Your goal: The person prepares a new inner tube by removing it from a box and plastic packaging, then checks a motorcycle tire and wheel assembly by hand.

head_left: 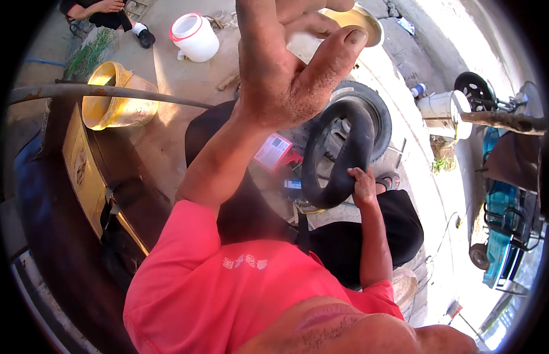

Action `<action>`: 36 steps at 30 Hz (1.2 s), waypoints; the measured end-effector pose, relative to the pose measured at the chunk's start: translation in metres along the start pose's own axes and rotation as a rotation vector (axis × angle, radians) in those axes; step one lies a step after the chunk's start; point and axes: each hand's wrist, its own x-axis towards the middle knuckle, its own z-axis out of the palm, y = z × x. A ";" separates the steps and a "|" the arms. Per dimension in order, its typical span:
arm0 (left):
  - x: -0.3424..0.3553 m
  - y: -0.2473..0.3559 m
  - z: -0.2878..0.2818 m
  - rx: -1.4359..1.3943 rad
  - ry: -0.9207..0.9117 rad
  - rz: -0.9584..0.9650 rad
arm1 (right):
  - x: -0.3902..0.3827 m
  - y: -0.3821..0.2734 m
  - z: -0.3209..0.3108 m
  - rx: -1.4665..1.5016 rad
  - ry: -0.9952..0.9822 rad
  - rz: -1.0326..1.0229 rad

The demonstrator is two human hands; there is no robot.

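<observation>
Sunlit concrete ground (189,76). Left hand (280,88) raised nearest: thumb out, fingers loosely bent, some cut off, can't tell whether gripping. Coral shirt (186,283), white printing. Right hand (364,187) curled on black inner tube (358,138), at the tube's near-right edge, over tyre (382,127); contact unclear. Red-white packet (273,150), label too small. Yellow bucket (130,100) toward ground's left edge; white tub (201,44) farther.

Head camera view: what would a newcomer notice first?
The left grip, a bare raised hand, looms largest at top centre. Below it and to the right, the right grip holds a black inner tube that overlaps a tyre in view. A yellow bucket shows at upper left.
</observation>
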 end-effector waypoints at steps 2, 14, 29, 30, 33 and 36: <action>-0.010 -0.022 -0.011 0.088 -0.159 0.069 | -0.005 -0.003 0.002 -0.192 -0.026 -0.091; -0.025 -0.053 0.017 0.186 -0.191 -0.192 | -0.001 -0.027 0.017 -0.191 -0.029 -0.043; -0.027 -0.033 0.029 0.117 -0.245 -0.195 | -0.004 -0.014 0.009 -0.096 -0.093 -0.022; -0.025 -0.032 0.033 0.111 -0.209 -0.263 | -0.005 -0.017 0.009 -0.094 -0.085 -0.011; -0.016 -0.032 0.035 0.205 -0.095 -0.232 | -0.003 -0.016 0.003 -0.095 -0.072 -0.006; 0.013 -0.051 -0.023 0.346 0.058 -0.054 | -0.007 -0.021 0.009 -0.163 -0.087 -0.021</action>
